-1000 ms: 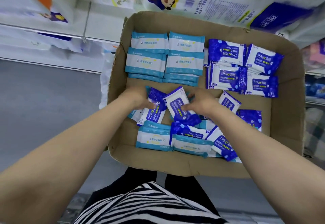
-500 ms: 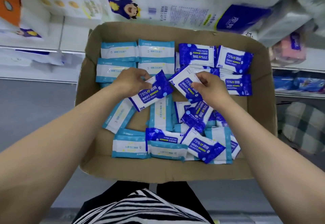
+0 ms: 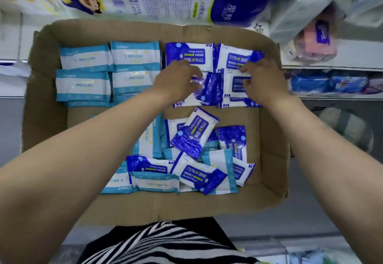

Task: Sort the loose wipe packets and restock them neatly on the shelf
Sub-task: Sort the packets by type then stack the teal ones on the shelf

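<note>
Sorting step: left hand (image 3: 178, 81) and right hand (image 3: 262, 77), each grip curled on a dark-blue packet (image 3: 207, 86), seat them on the far-right stacks in the cardboard box (image 3: 145, 207). Next, likely the near loose heap (image 3: 186, 155).

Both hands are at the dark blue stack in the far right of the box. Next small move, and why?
Probably let go and square up the two packets just laid there: the left hand and right hand sit on the dark blue stack, whose near row looks askew. Then reach back to the mixed pile at the near side of the cardboard box, which is not yet sorted.
</note>
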